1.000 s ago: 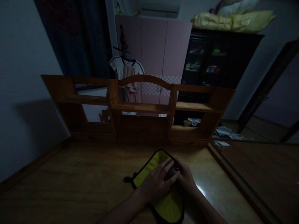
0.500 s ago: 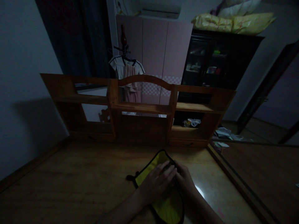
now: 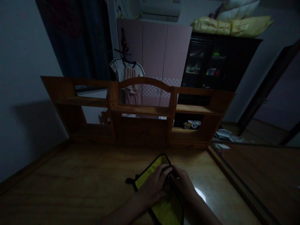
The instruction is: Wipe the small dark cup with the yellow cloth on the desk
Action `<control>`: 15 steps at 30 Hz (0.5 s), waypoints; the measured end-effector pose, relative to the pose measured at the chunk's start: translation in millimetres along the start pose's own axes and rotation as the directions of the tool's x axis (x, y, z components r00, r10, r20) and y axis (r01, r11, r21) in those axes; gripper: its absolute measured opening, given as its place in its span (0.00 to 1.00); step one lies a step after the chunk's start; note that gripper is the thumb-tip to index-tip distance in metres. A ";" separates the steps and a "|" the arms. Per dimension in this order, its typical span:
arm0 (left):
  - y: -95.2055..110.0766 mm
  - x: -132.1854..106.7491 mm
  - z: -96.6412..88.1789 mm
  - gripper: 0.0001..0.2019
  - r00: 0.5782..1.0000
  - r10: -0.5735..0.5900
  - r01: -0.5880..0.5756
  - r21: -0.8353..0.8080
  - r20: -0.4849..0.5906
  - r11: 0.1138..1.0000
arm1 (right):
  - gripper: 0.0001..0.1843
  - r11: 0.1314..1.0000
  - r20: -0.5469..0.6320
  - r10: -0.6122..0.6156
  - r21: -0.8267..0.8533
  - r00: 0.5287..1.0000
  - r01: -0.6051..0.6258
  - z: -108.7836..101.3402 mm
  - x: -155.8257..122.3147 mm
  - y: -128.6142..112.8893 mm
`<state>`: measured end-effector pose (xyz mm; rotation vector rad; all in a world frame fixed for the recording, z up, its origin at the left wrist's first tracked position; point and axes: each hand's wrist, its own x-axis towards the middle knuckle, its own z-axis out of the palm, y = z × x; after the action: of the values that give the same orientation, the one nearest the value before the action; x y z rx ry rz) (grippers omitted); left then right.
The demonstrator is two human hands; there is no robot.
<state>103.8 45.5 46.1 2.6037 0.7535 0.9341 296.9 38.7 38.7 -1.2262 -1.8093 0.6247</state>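
A flat yellow-green fabric pouch [image 3: 167, 207] with black edging lies slanted on the wooden surface. A short black tab sticks out from its left corner. My left hand [image 3: 156, 182] rests across the pouch, its fingers curled toward the right-hand black edge. From the other side my right hand [image 3: 182, 181] closes on that same edge, fingers bent and touching or nearly touching the left fingertips. Between the hands there is something small and dark, with a faint glint; dimness and the fingers hide what it is.
The wooden surface [image 3: 89, 178] spreads around the pouch. Behind it stands a low wooden shelf unit [image 3: 140, 109] with open compartments. A raised wooden rail [image 3: 234, 181] runs along the right side, and a wall [image 3: 25, 93] stands at left. Farther back are pink wardrobe doors [image 3: 153, 50] and a dark cabinet [image 3: 234, 62].
My right hand has turned and shifted slightly left along the pouch's edge. The left fingers have drawn back a little and curled more. The view has tilted up slightly.
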 end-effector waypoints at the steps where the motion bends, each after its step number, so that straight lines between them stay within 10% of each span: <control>1: -0.4 0.1 -1.1 0.42 1.000 -0.011 0.011 -0.015 0.020 1.000 | 0.07 1.000 0.005 0.003 -0.016 1.000 -0.003 0.1 0.0 1.4; 15: -3.7 0.0 0.8 0.41 0.997 0.000 -0.001 0.023 0.071 1.000 | 0.17 0.997 0.018 -0.062 -0.041 0.998 0.062 -5.3 0.7 -3.9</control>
<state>103.0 48.5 43.9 2.6416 0.7498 0.8334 299.3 37.6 44.7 -1.1907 -1.8755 0.5670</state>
